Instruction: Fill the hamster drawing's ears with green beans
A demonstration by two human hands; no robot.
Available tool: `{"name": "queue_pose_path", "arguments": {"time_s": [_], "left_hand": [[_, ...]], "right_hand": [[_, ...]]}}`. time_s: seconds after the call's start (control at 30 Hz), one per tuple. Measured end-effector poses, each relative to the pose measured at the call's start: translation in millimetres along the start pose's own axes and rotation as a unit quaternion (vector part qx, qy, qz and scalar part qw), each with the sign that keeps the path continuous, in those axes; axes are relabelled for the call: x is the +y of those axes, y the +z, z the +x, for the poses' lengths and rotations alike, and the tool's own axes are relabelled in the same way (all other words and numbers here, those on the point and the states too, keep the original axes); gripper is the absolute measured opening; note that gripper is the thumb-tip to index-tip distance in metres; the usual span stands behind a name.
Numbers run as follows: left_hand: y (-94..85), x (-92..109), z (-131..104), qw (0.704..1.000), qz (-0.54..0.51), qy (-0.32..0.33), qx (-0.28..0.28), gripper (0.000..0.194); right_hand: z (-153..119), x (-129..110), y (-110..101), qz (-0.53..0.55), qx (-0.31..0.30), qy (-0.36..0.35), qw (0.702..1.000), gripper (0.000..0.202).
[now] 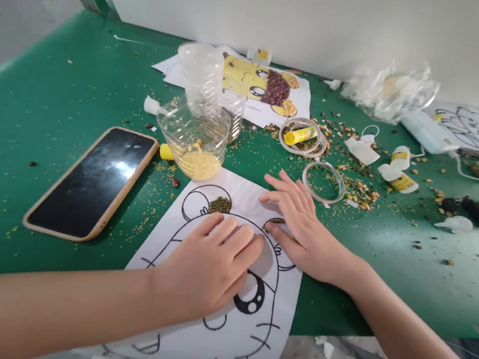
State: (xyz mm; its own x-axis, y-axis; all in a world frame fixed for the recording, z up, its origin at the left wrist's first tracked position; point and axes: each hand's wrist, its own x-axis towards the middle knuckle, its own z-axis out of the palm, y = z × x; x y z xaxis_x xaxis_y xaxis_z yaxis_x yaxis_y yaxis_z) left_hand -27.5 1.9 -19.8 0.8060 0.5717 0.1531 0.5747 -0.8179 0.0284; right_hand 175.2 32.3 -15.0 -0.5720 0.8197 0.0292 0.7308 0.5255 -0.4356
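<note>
Green table [81, 86], grains [201, 165] in cup [176, 125], drawing [243, 335]

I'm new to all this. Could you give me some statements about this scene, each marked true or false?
1. The phone lies left of the drawing. True.
2. The left hand grips the phone. False: the left hand is over the drawing.
3. The right hand is spread open. True.
4. The clear container nearest the drawing holds red beans. False: that container holds yellow grains.
5. No grains lie on the drawing. False: green grains cover part of it.
</note>
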Motion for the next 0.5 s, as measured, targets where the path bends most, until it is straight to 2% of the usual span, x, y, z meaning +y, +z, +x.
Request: {"name": "queue_pose_path", "arguments": {"time_s": [0.2, 0.3, 0.37, 0.5], "left_hand": [[2.2, 0, 2, 1.000, 0.005, -0.005, 0.004, 0.035], [2.8, 0, 1, 1.000, 0.006, -0.004, 0.006, 0.035], [2.2, 0, 0, 1.000, 0.003, -0.005, 0.009, 0.037], [-1.6, 0, 2, 1.000, -0.003, -0.009, -0.011, 0.051]], "right_hand": [[2, -6, 6, 0.001, -0.027, 0.020, 0.999, 0.040], [3, -1, 7, 0.030, -0.012, 0.022, 0.999, 0.042], [4, 4, 5, 0.075, 0.032, 0.029, 0.996, 0.041], [7, 12, -2, 0.171, 0.192, 0.042, 0.965, 0.029]]}}
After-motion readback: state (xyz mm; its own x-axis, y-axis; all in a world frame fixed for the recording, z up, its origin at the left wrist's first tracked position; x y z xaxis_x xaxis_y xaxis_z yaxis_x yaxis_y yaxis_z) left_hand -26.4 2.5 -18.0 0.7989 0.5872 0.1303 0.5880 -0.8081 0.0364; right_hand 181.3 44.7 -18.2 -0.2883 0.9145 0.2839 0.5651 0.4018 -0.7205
